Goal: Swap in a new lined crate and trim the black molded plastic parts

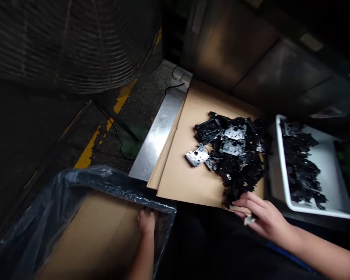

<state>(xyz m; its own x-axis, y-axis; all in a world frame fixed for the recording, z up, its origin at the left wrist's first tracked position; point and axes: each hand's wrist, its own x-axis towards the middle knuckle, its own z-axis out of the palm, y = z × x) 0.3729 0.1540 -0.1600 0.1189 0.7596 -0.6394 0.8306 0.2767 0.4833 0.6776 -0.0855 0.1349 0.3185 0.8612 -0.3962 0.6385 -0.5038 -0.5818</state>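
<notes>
My left hand (147,221) is inside a box lined with clear plastic (105,182), at the far right corner of a cardboard sheet (105,225). Its fingers are curled; what they grip, if anything, is hidden. My right hand (261,217) is at the near end of a heap of black plastic parts (242,171), fingertips against the lowest ones. A small pale piece (249,220) shows between its bent fingers and thumb. The heap lies on stacked cardboard (177,182), and some parts carry silvery metal plates (233,147). One metal-plated part (197,156) lies at its left edge.
A white plastic bin (286,175) with more black parts (301,167) stands right of the heap. Behind the lined box is a large wire-caged fan (105,50) with a green base (131,144). A metal tabletop edge (160,132) runs beside the cardboard.
</notes>
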